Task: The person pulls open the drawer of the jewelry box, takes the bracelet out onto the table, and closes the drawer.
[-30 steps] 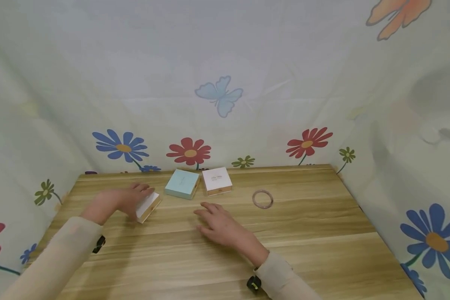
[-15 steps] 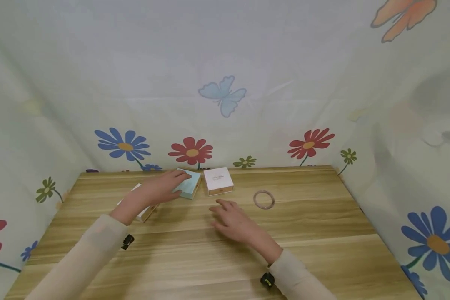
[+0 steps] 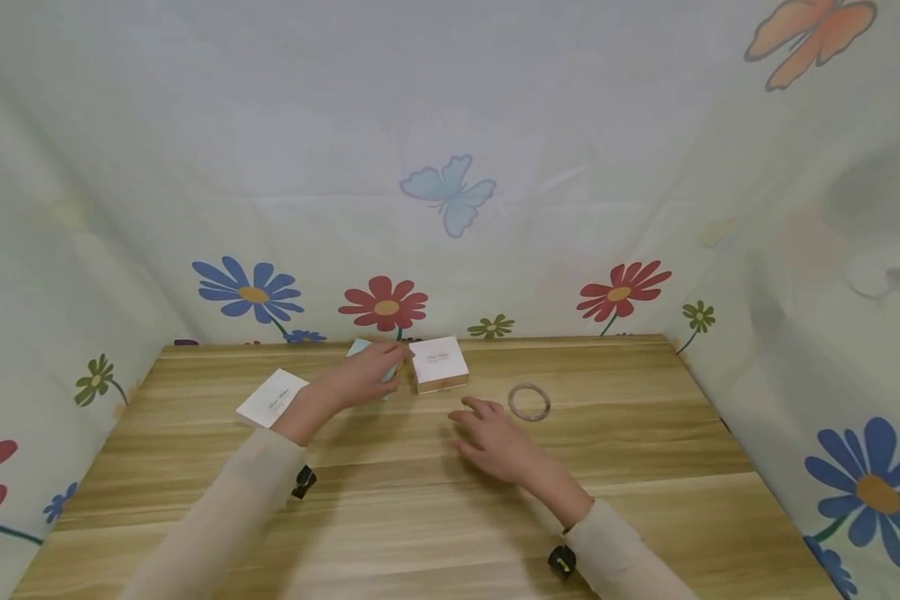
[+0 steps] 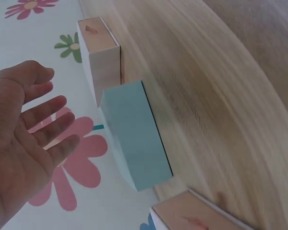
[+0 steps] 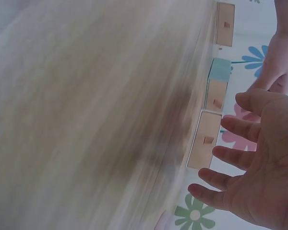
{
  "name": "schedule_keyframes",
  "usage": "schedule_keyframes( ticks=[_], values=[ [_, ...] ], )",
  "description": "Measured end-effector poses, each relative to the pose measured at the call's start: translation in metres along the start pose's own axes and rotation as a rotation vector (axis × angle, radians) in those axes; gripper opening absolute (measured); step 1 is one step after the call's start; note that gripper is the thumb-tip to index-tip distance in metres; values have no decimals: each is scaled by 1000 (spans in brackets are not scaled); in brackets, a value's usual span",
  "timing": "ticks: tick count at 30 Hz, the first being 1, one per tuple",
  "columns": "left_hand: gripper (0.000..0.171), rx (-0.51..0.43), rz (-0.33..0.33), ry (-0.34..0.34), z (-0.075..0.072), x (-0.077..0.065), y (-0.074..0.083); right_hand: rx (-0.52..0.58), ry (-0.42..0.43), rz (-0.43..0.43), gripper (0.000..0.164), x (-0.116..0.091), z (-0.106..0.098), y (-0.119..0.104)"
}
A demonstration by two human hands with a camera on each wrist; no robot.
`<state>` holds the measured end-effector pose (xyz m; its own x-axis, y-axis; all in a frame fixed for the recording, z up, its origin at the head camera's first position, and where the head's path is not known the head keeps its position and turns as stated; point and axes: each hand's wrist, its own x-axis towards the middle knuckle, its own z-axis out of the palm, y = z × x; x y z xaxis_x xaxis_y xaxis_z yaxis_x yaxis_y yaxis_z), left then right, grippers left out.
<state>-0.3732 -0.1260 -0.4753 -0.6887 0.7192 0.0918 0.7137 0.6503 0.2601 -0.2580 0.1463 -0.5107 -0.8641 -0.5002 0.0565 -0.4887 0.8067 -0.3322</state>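
Observation:
My left hand (image 3: 367, 375) hovers over the light-blue box (image 3: 357, 347), partly hiding it in the head view. The left wrist view shows this hand (image 4: 29, 129) apart from the blue box (image 4: 134, 134), fingers loosely bent and holding nothing. Just right of it lies a white box (image 3: 438, 362) with gold lettering and a tan front. My right hand (image 3: 502, 442) hangs above the table, fingers spread and holding nothing. Nearest to it is a pale pinkish bangle (image 3: 547, 406), lying flat. Another white box (image 3: 272, 398) sits at the left, partly behind my left forearm.
The boxes and bangle lie on a wood-grain table (image 3: 390, 533). A white cloth (image 3: 330, 167) printed with flowers and butterflies rises behind the table and at both sides. Small tabs show on the boxes' tan fronts in the right wrist view.
My left hand has moved rightward from the left white box to above the blue box, uncovering the white one. My right hand has shifted right toward the bangle. The boxes stay put.

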Motion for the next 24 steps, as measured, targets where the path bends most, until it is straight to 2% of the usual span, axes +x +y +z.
schedule_keyframes(
  ticks=[10,16,24],
  values=[
    [46,-55,-47,4,12,24,7,4,5,16,45,-1,-8,5],
    [51,-59,-107,12,18,38,13,1,11,25,45,2,-9,6],
    [60,-50,-160,-47,26,53,10,0,-1,16,46,7,-4,9]
  ],
)
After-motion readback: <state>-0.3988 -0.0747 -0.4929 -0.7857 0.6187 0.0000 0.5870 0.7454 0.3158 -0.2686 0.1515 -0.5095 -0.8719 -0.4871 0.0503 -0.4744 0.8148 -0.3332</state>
